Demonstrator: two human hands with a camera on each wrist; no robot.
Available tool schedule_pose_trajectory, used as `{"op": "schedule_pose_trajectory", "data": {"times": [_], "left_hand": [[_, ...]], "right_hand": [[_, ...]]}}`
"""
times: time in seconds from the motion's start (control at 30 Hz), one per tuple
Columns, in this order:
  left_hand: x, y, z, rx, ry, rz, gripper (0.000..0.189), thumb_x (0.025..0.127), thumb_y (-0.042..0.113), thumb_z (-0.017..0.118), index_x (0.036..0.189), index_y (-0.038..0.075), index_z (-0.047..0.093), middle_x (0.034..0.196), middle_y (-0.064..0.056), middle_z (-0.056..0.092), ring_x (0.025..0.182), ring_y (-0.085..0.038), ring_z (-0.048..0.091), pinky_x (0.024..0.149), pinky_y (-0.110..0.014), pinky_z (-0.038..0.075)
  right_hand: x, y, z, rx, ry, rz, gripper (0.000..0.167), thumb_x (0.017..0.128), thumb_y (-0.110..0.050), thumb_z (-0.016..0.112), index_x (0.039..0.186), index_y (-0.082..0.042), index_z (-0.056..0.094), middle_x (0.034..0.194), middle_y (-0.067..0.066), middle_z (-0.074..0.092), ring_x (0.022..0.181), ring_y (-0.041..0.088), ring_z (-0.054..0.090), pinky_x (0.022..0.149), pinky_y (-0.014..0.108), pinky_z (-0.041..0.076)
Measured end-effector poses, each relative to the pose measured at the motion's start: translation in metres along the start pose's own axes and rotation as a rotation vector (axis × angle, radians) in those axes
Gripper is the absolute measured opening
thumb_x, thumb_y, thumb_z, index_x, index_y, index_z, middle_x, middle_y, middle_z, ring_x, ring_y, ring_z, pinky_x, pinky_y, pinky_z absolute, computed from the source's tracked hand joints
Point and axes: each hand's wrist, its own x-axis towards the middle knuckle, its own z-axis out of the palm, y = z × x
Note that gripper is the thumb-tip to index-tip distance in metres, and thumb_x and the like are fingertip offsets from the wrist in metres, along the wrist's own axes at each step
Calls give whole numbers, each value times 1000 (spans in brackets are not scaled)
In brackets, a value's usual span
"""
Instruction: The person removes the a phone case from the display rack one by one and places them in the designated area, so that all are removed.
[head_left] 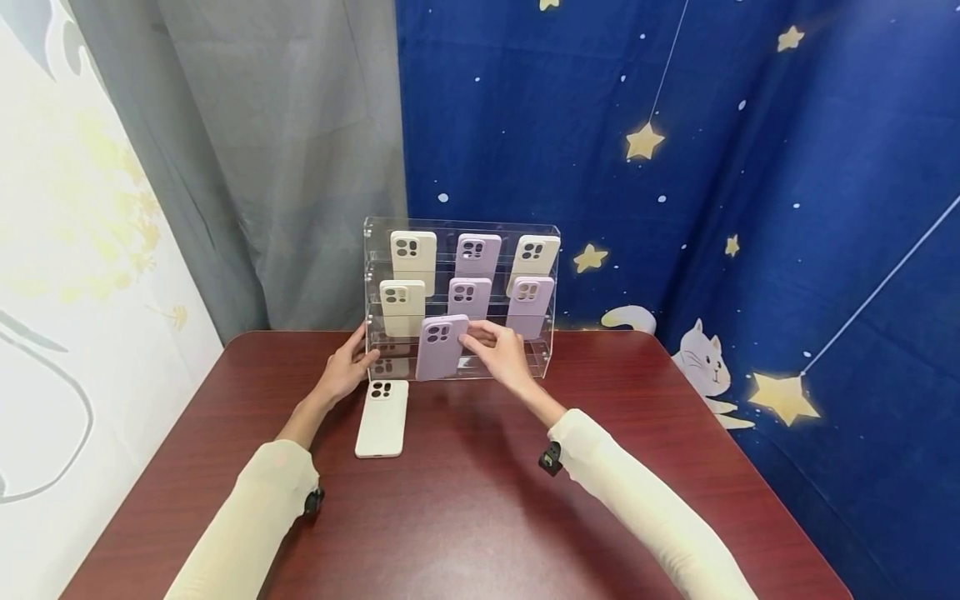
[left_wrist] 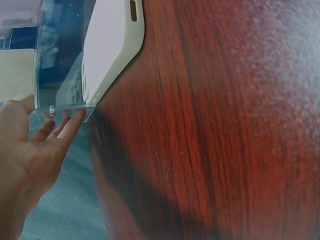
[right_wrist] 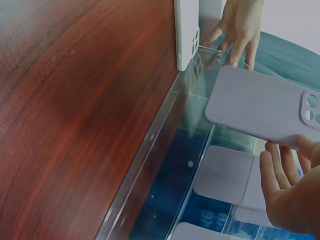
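My right hand (head_left: pixel 501 355) pinches a lilac phone case (head_left: pixel 441 350) by its right edge, thumb in front. The case is held upright, camera cutouts at the top, before the lower part of a clear acrylic display rack (head_left: pixel 468 224). In the right wrist view this lilac case (right_wrist: pixel 255 100) overlaps the rack's lower tier. My left hand (head_left: pixel 347 367) holds the rack's left side panel, thumb on one face and fingers on the other, as the left wrist view shows at the panel edge (left_wrist: pixel 75 107). A white phone case (head_left: pixel 382 425) lies on the table just before the rack's left corner.
Several cases stand in the rack's two upper tiers: cream ones (head_left: pixel 414 250) at the left and upper right, lilac ones (head_left: pixel 531 304) at the middle and lower right. The rack stands towards the back of the dark red wooden table (head_left: pixel 480 517), before grey and blue curtains (head_left: pixel 525 108).
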Motion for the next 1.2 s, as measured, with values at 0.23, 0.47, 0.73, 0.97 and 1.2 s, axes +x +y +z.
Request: {"op": "schedule_pose_trajectory", "data": {"times": [0.23, 0.47, 0.73, 0.97, 1.2], "left_hand": [[0, -3, -1, -12, -7, -1, 75, 110, 17, 54, 169, 27, 8, 164, -27, 32, 140, -45, 48, 103, -58, 52], [3, -4, -2, 20, 0, -4, 75, 110, 20, 55, 169, 26, 8, 164, -27, 33, 140, -44, 49, 107, -58, 49], [2, -3, 0, -2, 4, -7, 75, 110, 16, 55, 169, 26, 10, 163, -27, 34, 138, -43, 51, 103, -58, 52], [1, -4, 1, 0, 12, 5, 75, 110, 16, 56, 169, 24, 11, 161, -28, 36, 137, -44, 52, 101, -56, 54], [0, -1, 0, 11, 15, 18, 75, 109, 16, 56, 169, 21, 11, 160, -30, 37, 136, -45, 52, 101, -57, 53]], "right_hand": [[-5, 1, 4, -32, -5, 12, 33, 93, -21, 82, 121, -5, 78, 105, 11, 79, 93, 24, 78, 81, 33, 64], [-8, 5, 11, 8, -47, 59, 32, 93, -18, 81, 121, -3, 77, 95, 13, 80, 80, 30, 78, 71, 38, 65], [-16, 15, 19, 32, -95, 127, 31, 94, -15, 80, 123, -2, 76, 93, 19, 78, 81, 36, 78, 75, 47, 64], [-22, 22, 26, 55, -130, 163, 35, 94, -12, 79, 126, 0, 74, 92, 20, 78, 81, 46, 75, 75, 53, 63], [-26, 26, 35, 111, -142, 180, 44, 94, -7, 78, 137, -3, 68, 90, 20, 78, 82, 49, 74, 76, 57, 62]]}}
